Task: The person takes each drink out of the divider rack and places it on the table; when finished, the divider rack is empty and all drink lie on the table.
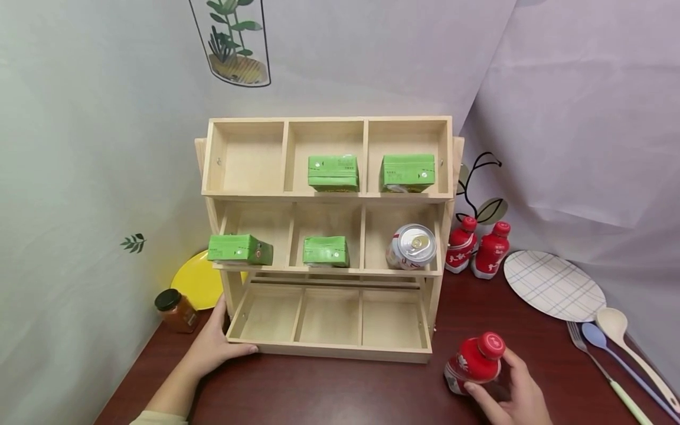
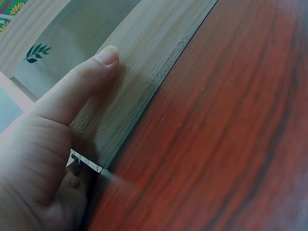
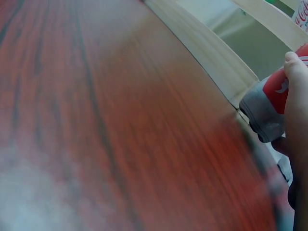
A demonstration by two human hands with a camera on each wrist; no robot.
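A three-tier wooden rack [image 1: 329,352] with divided compartments stands in the middle of the head view. My left hand [image 1: 214,345] grips its bottom left corner. In the left wrist view the thumb [image 2: 103,60] lies on the front board [image 2: 139,62] while the other fingers go round the side, partly hidden. At the rack's lower right, my right hand [image 1: 512,392] holds a red-capped bottle [image 1: 473,366] between thumb and fingers. The bottle tilts in the right wrist view, its grey base [image 3: 264,113] close to the rack's corner.
Green cartons [image 1: 333,172] and a silver can [image 1: 414,245] occupy the upper two tiers. Two more red bottles [image 1: 491,251] stand behind right, near a checked plate [image 1: 552,283], fork [image 1: 589,354] and spoons [image 1: 613,324]. At left are a jar [image 1: 177,311] and yellow plate [image 1: 196,280].
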